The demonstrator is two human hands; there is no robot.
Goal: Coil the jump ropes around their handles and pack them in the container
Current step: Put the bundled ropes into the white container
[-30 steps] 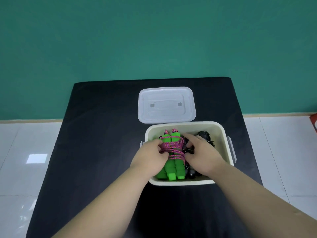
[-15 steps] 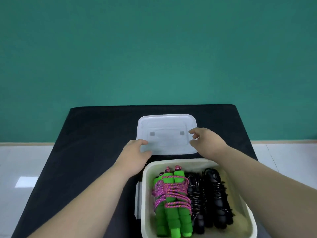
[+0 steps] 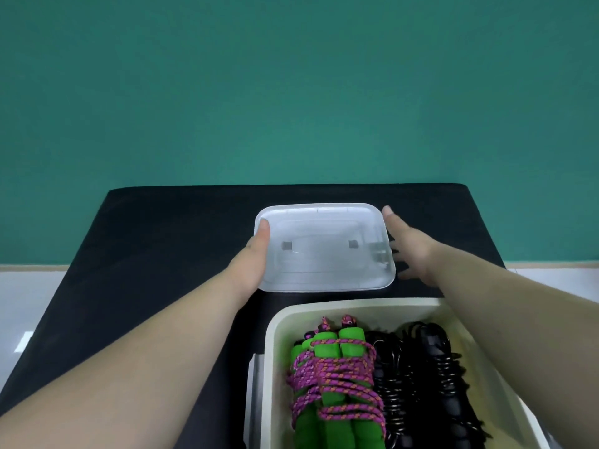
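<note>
Jump ropes (image 3: 334, 377): coiled, inside the container (image 3: 275, 335).
Lid (image 3: 324, 251): just beyond the container, over the bench (image 3: 162, 238).
Left hand (image 3: 251, 257): fingers grip the lid — thumb on top.
Right hand (image 3: 411, 251): fingers curl under the lid.

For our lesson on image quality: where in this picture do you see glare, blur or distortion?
Head view: a bright reflection on the floor tile at left; the black ropes merge into shadow; the table has side edges that splay outward, wide-angle style.
</note>
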